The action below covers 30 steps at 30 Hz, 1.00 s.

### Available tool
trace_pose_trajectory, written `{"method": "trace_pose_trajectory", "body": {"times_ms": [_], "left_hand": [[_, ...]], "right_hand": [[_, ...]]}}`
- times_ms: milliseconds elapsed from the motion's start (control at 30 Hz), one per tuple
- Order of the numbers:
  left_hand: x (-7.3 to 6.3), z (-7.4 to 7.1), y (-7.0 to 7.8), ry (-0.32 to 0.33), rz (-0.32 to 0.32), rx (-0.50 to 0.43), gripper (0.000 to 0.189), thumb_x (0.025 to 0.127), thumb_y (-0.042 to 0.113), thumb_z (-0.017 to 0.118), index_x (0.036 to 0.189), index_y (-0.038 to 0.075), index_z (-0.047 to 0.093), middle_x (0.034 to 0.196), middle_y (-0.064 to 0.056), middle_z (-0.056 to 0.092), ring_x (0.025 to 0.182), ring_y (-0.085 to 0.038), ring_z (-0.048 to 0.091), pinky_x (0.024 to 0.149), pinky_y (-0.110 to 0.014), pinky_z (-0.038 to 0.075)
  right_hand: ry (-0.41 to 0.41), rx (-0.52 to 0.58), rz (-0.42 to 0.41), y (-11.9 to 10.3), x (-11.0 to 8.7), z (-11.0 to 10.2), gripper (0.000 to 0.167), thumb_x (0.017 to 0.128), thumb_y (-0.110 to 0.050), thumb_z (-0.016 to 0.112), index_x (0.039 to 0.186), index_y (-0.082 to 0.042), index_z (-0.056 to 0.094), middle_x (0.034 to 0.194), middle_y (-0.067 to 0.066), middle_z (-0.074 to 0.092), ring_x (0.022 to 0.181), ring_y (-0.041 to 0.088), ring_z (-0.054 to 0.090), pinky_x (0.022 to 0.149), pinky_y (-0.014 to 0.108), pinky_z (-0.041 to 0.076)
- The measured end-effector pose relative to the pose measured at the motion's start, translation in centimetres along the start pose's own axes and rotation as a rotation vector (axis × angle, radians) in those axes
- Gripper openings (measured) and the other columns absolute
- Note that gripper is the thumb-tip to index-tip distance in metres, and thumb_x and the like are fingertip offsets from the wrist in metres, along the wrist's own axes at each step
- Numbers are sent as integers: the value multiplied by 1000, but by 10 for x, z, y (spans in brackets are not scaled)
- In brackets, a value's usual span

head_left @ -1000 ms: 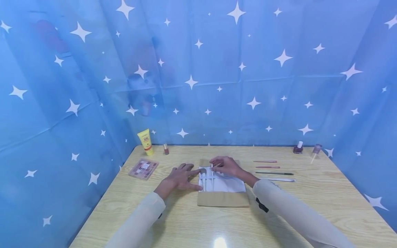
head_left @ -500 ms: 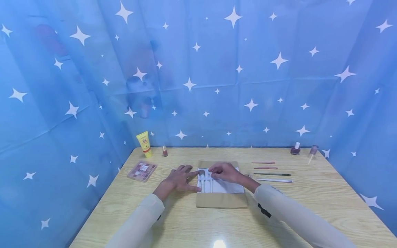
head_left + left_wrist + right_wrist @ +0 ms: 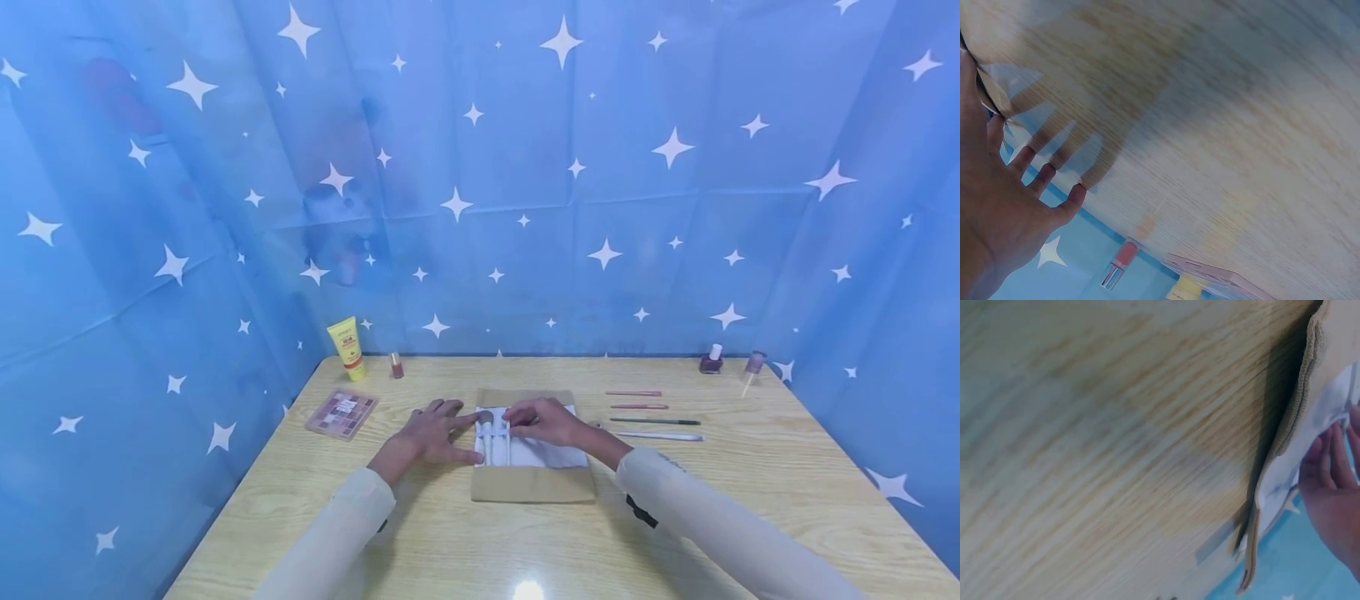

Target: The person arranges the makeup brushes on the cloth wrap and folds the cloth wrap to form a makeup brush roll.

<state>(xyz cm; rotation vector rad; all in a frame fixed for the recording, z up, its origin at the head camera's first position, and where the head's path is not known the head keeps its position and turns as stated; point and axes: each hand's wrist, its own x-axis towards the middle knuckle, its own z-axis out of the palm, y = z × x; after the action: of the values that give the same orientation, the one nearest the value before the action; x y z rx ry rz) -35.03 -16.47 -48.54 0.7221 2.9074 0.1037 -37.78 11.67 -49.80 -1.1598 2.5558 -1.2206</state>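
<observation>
A tan fabric brush case (image 3: 532,485) with a white lining lies unfolded on the table in the head view. Slotted upright at its left side is a makeup brush (image 3: 487,446) with a pale handle and dark bristles. My left hand (image 3: 433,435) spreads its fingers at the case's left edge, index and thumb touching it. Over the lining, my right hand (image 3: 547,421) pinches a slim white-handled makeup brush (image 3: 507,454), whose upper end is hidden by the fingers. The right wrist view shows the right hand (image 3: 1335,487) at the lining, without a clear look at the brush.
Right of the case lie two pink brushes (image 3: 637,407), a dark brush (image 3: 655,422) and a white-handled brush (image 3: 660,436). Nail polish (image 3: 711,360) and a purple-capped item (image 3: 753,367) stand behind. An eyeshadow palette (image 3: 342,414), yellow tube (image 3: 347,348) and small red bottle (image 3: 396,365) are left.
My right hand has shifted slightly toward me over the lining, and its fingers now cover the top of the slim brush. The left hand keeps its place. The head view tilted slightly.
</observation>
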Motion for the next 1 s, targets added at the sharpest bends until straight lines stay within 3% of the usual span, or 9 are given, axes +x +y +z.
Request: {"method": "trace_pose_trajectory", "body": {"times_ms": [500, 1000], "left_hand": [[1, 1, 0, -6, -7, -3, 92, 85, 87, 52, 161, 39, 36, 169, -8, 30, 155, -37, 25, 119, -62, 30], [0, 2, -1, -4, -8, -32, 90, 85, 86, 54, 161, 40, 37, 169, -8, 29, 156, -37, 23, 121, -61, 27]], "right_hand": [[-28, -1, -34, -4, -7, -8, 28, 96, -4, 73, 121, 8, 70, 108, 20, 77, 98, 32, 76, 84, 31, 61], [6, -29, -2, -8, -37, -47, 30, 97, -2, 71, 123, 12, 67, 111, 26, 74, 101, 36, 74, 86, 40, 62]]}}
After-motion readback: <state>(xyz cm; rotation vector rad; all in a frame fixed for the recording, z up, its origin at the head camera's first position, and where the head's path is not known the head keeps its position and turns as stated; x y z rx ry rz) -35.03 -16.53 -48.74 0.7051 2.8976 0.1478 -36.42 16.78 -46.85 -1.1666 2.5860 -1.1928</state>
